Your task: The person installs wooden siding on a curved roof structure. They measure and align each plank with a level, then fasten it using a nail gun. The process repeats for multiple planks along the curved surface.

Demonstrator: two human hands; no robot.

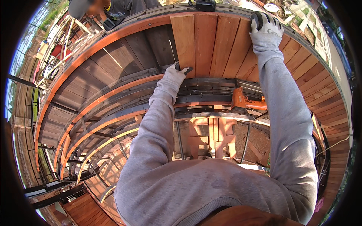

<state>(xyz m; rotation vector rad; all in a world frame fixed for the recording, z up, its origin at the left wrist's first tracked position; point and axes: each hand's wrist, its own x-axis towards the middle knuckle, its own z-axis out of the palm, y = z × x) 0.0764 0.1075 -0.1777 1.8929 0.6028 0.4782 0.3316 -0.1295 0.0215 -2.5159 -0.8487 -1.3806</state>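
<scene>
Both my hands wear pale gloves with dark fingertips. My left hand [176, 72] is at the lower end of a reddish-brown wooden board [183, 43], the leftmost in a row of boards laid side by side. Its thumb and fingers close around the board's lower left corner. My right hand [267, 27] reaches farther up and right, its fingers curled over the dark curved rim [233, 10] at the boards' upper ends. Below the boards, an orange power tool [238, 98] rests on the curved framing between my arms.
Left of the boards, dark panels [109, 62] show between curved orange-edged ribs [90, 48]. A black object [203, 5] sits on the far rim. Another person [132, 6] leans in at the upper left. Under my arms are lower ribs, metal bars and wooden blocks [215, 132].
</scene>
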